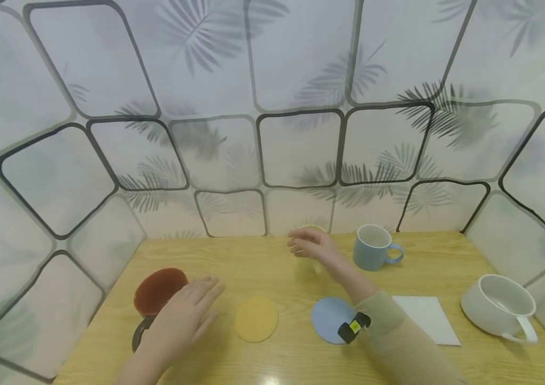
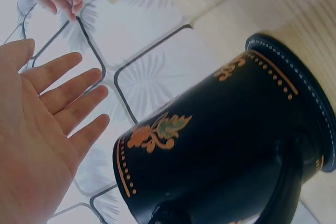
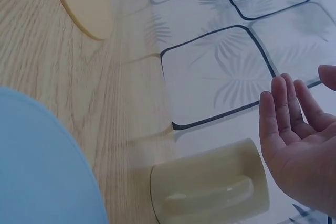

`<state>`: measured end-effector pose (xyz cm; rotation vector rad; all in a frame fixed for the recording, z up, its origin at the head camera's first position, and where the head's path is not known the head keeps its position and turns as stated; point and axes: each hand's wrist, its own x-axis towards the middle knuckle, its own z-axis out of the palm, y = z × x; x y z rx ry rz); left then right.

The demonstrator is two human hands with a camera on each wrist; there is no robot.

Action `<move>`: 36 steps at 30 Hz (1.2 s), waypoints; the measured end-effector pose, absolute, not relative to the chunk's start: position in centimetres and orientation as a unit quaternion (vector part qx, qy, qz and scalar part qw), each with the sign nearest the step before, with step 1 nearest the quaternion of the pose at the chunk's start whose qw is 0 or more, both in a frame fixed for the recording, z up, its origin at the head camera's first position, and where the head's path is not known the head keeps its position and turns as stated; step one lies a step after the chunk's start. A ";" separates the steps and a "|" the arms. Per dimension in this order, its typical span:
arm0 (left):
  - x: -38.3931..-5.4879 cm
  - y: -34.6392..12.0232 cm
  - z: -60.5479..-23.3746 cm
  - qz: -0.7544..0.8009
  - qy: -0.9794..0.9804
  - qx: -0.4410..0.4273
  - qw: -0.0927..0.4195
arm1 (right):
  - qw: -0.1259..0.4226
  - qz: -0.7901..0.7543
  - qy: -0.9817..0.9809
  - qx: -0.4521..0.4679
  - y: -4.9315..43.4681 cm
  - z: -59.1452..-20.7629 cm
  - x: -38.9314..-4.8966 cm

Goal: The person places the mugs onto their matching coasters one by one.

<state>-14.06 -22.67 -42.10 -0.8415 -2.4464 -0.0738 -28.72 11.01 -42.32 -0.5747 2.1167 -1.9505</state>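
At lower left of the head view, the person's left hand [image 1: 183,315], fingers extended and grasping nothing, hovers beside the black mug [image 2: 226,135]; below centre, the right hand [image 1: 317,248], fingers relaxed and free, hovers by the yellow mug [image 3: 207,179] on the surface [image 1: 217,267].

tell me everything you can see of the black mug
The black mug has a smooth, slightly shiny outside, perhaps glazed ceramic, and a reddish-brown inside. Orange lines and dots edge it near rim and base, with orange flower motifs and a green leaf between. The base flares out and carries a pale dotted line. Its dark curved handle points toward the person. It stands upright at the left of the wood-grain table; the left hand is beside it, not gripping it.
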 end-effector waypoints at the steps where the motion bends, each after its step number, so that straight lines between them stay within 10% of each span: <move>1: -14.1 -22.6 -42.2 -0.027 -0.909 -0.314 0.272 | 0.103 -0.663 0.717 -0.191 11.2 -42.3 -28.8; 36: -14.8 -21.0 -45.5 -0.068 -0.956 -0.263 0.111 | 0.080 -0.680 0.718 -0.125 18.5 -44.2 -29.3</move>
